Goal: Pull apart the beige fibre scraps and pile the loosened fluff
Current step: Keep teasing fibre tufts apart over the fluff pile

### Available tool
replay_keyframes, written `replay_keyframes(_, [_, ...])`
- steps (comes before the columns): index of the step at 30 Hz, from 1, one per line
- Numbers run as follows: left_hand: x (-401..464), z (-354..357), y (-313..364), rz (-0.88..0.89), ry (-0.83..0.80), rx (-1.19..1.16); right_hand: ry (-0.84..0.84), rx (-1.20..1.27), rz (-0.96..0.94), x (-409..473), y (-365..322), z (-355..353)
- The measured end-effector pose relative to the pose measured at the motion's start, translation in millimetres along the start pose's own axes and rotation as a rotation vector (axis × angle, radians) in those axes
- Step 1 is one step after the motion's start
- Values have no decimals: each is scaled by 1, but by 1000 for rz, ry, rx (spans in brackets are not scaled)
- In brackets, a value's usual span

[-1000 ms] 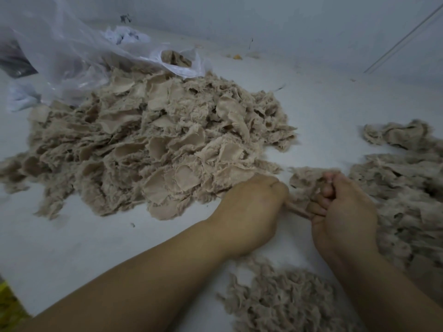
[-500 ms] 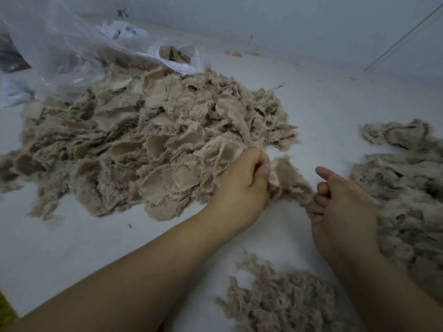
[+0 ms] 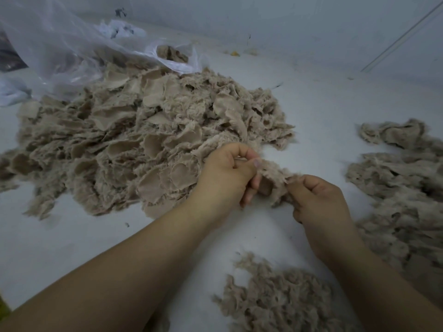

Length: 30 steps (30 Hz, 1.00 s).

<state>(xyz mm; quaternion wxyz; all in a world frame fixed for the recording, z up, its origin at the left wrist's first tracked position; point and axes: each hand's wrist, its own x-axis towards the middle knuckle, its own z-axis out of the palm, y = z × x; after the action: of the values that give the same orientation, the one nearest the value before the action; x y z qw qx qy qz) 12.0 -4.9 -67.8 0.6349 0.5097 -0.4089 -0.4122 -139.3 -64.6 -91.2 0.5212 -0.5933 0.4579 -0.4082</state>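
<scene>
Here, seen from above on a white tabletop (image 3: pixel 311 121), a clear plastic bag (image 3: pixel 72 51) lies crumpled at the far left, its mouth spilling onto a large heap of beige fibre scraps (image 3: pixel 143 140) that fills the left half of the view. Just right of that heap's near edge, the left hand (image 3: pixel 225 173) pinches one end of a single scrap (image 3: pixel 273 173), thumb and fingers curled onto it. The right hand (image 3: pixel 318 200), close beside it, has its fingers clenched on the scrap's other end. The scrap spans the short gap between the two hands, its long axis running left to right and dipping slightly toward the right hand, lifted just above the tabletop. Because each hand grips an opposite end, the coming pull looks set to go straight outward along that axis, hands moving apart. Below the hands, near the bottom edge, sits a small pile of loosened fluff (image 3: pixel 275 300). At the far right, a larger spread of loosened fibre (image 3: pixel 395 200) runs along the edge, nearer the right hand.
</scene>
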Motion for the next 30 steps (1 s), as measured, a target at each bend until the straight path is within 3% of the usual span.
replay_keyframes(3, [1, -8, 6, -53, -171, -102, 41, 48, 39, 3, 2, -2])
replay_keyframes(5, [0, -18, 15, -189, -548, -113, 51, 78, 42, 4, 3, -2])
replay_keyframes(7, [-6, -27, 26, -350, -984, 75, 58, 87, 30, 2, 2, -2])
replay_keyframes(8, [-8, -28, 27, -363, -1082, 199, 56, 79, 15, 2, 3, -2])
replay_keyframes(9, [-10, -25, 25, -330, -1048, 300, 46, 58, -5, 1, 3, -2])
replay_keyframes(10, [-10, -19, 20, -252, -899, 363, 28, 36, -26, 0, 3, -2])
replay_keyframes(13, [-5, -1, 8, 95, -198, 417, -33, -10, -86, -5, 1, -1])
replay_keyframes(14, [-1, 0, 4, 189, -68, 462, -45, -22, -102, -6, 0, 0])
replay_keyframes(15, [2, -1, 0, 240, -30, 577, -53, -27, -110, -8, -1, 0])
replay_keyframes(17, [4, -2, -4, 223, -116, 751, -71, -10, -114, -9, -2, 1])
replay_keyframes(20, [3, 3, -6, 164, -149, 582, -134, -16, -153, -10, -3, 1])
replay_keyframes(25, [6, 7, -2, 25, 28, 318, -196, -333, -245, -6, 1, 0])
replay_keyframes(30, [12, -3, -3, 113, 265, 397, -121, -313, -203, -4, 2, -1])
